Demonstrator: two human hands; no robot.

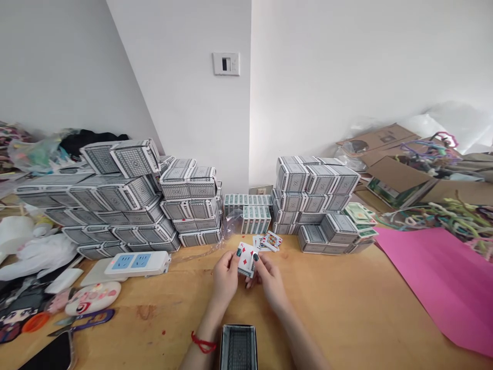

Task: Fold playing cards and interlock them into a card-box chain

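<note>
Both my hands hold one deck of playing cards (246, 259) above the wooden table (346, 308). The top card faces up and shows red diamonds. My left hand (225, 280) grips the deck's left side with its thumb on top. My right hand (269, 280) grips the right side, thumb on the card face. A few loose face-up cards (268, 241) lie on the table just beyond the deck. A dark patterned card box (238, 347) stands at the near edge between my forearms. A red string circles my left wrist.
Stacks of boxed card packs rise at the back left (127, 205) and back right (316, 205), with green packs (250, 213) between. A white power strip (136, 263), scissors (87, 319) and clutter lie left. A pink sheet (435, 280) and cardboard boxes (400, 180) lie right.
</note>
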